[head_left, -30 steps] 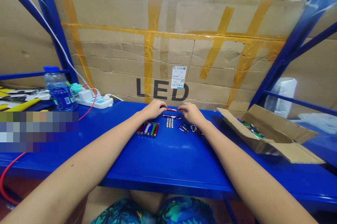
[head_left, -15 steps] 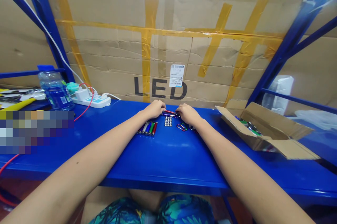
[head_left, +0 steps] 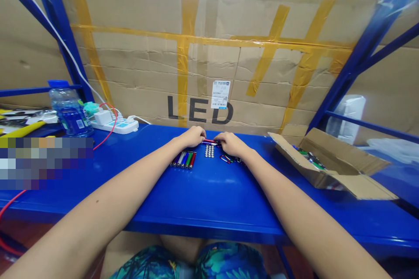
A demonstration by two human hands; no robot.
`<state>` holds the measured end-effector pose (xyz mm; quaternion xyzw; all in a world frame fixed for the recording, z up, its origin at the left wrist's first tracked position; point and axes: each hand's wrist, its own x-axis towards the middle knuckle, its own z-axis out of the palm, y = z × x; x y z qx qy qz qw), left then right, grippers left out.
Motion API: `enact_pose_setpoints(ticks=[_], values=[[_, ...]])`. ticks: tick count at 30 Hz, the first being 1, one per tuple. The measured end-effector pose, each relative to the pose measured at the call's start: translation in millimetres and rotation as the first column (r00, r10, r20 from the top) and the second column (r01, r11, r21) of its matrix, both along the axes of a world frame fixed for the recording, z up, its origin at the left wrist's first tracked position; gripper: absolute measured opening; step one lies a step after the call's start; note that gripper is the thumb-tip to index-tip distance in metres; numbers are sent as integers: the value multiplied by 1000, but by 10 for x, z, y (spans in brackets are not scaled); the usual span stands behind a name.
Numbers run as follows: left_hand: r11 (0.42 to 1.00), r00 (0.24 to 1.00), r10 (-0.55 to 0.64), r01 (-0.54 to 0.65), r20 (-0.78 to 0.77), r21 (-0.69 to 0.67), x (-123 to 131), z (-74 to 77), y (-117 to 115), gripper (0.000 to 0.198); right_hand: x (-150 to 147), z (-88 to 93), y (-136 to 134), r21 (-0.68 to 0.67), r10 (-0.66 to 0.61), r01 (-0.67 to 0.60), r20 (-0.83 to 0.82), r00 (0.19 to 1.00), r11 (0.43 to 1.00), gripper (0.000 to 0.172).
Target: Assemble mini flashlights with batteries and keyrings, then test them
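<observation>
My left hand (head_left: 193, 136) and my right hand (head_left: 229, 142) are curled together far out on the blue shelf (head_left: 209, 196), pinching the two ends of a small red tube (head_left: 209, 141) that lies between them. Just in front of my left hand lies a row of several coloured tubes (head_left: 183, 159). A cluster of small silver button cells (head_left: 209, 151) sits below the red tube. Coloured carabiner clips (head_left: 227, 158) lie under my right wrist, partly hidden.
An open cardboard box (head_left: 330, 163) with more small parts lies at the right. A water bottle (head_left: 69, 111) and a white power strip (head_left: 114, 124) with a red cable stand at the left. A taped cardboard sheet marked LED (head_left: 209, 60) closes the back.
My hands have drawn closer together along the red tube. The view has shifted slightly, otherwise the objects lie as before.
</observation>
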<state>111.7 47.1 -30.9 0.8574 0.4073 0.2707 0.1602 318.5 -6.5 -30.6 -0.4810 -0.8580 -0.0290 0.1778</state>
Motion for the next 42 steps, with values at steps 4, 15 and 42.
enact_pose_setpoints(ticks=[4,15,42], values=[[1000,1000,-6,6,-21,-5,3,25,-23,13,-22,7,-1,4,11,-11,-4,1000,1000,36],[994,993,-97,93,-71,-54,-43,86,-119,18,-33,-10,-11,14,16,-16,-8,1000,1000,25],[997,973,-68,56,-221,-60,-31,146,-197,23,-57,17,-45,-57,11,-16,-78,997,998,27]])
